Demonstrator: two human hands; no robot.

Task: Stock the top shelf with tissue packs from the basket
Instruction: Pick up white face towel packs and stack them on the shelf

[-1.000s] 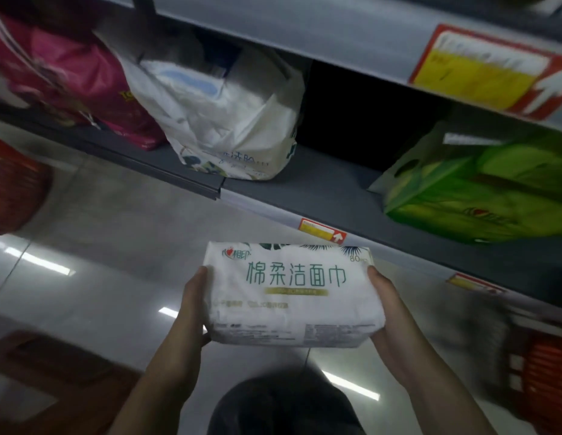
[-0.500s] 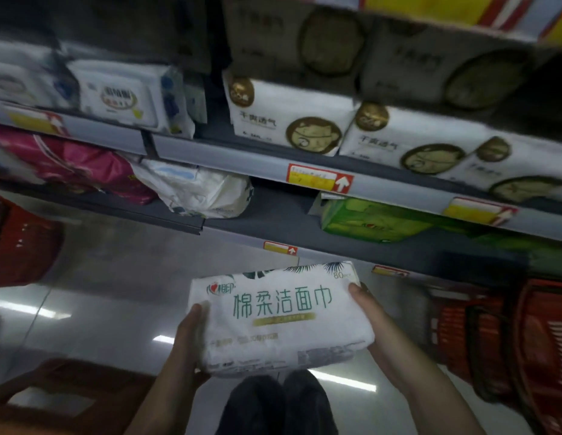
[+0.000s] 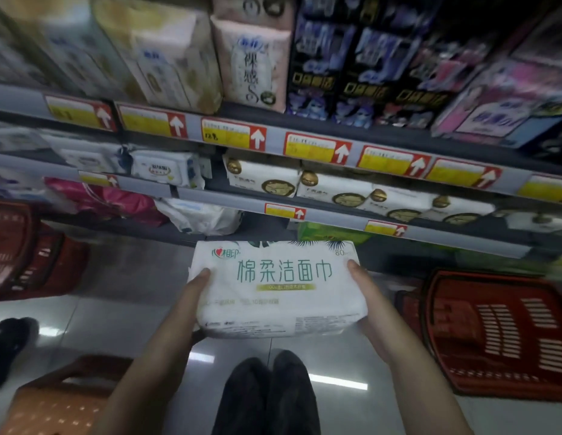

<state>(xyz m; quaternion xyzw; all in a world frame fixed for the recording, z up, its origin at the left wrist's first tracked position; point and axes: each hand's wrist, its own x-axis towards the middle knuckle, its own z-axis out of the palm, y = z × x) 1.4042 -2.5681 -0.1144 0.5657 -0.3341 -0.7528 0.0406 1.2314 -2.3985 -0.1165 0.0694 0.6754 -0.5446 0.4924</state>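
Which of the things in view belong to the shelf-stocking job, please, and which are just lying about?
Job: tissue pack, held at its ends by left hand and right hand; upper shelf; red basket at right, probably the source.
Lying about: red basket at left; orange stool; green pack; pink pack.

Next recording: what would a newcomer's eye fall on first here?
A white plastic-wrapped tissue pack with green lettering sits dead centre, gripped at its ends by the left hand and right hand. Above, red-and-yellow price tags with white arrows line the grey shelf edge; a red slatted plastic basket sits on the floor at lower right.
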